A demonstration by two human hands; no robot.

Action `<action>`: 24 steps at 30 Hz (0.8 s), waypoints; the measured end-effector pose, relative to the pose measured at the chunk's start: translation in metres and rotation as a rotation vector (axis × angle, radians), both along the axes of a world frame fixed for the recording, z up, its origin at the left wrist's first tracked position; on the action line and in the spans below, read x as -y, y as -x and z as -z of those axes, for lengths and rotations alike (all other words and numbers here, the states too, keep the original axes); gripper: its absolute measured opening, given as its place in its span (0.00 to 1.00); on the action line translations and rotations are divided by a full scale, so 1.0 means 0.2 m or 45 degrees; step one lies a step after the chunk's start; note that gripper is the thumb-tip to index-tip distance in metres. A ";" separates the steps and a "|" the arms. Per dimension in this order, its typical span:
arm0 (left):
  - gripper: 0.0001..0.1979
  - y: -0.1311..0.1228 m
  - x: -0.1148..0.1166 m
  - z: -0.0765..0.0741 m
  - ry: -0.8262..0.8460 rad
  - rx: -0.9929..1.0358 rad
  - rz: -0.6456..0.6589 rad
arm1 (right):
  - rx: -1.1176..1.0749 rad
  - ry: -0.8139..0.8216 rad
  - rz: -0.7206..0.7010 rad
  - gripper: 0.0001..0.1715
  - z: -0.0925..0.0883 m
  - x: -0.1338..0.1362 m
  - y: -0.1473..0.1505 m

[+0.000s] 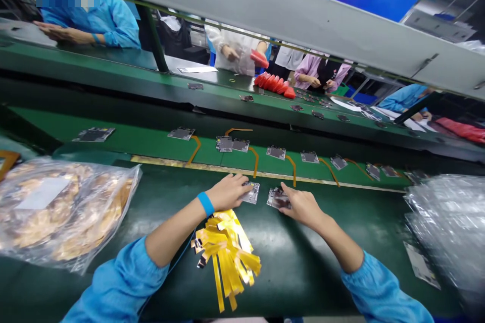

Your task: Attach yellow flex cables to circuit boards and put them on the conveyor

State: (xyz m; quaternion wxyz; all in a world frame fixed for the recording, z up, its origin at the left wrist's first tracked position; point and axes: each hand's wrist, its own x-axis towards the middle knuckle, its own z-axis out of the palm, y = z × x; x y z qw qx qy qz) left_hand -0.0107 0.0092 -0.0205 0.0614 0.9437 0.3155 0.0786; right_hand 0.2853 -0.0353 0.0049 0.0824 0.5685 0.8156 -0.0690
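Observation:
My left hand [228, 192] rests on the dark green bench [310, 257], fingers curled onto a small grey circuit board [252, 193]. My right hand [302, 205] lies just right of it, fingers closed on a second small board [276, 198]. A loose heap of yellow flat ribbon cables [227, 252] lies under and near my left wrist, which wears a blue band. Both sleeves are blue.
A green conveyor [144, 141] beyond carries several boards with orange ribbon cables. Clear bags of gold-coloured parts [60, 212] lie at left, crinkled clear plastic [450, 222] at right. Across the far belt stand other people, beside a row of red cases [275, 84].

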 end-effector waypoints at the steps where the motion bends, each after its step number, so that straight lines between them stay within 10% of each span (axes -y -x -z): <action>1: 0.19 0.01 -0.01 0.00 -0.005 -0.004 0.003 | -0.025 -0.013 0.003 0.45 -0.01 0.01 -0.02; 7: 0.23 0.22 -0.04 0.01 0.021 0.003 -0.033 | -0.305 0.017 -0.050 0.15 -0.01 0.08 0.08; 17: 0.23 0.39 0.00 -0.02 0.087 -0.052 -0.176 | -0.537 0.269 -0.362 0.14 0.07 0.16 0.64; 24: 0.15 0.29 0.06 -0.05 0.114 0.073 -0.430 | -0.611 0.320 -0.314 0.08 0.13 0.13 0.71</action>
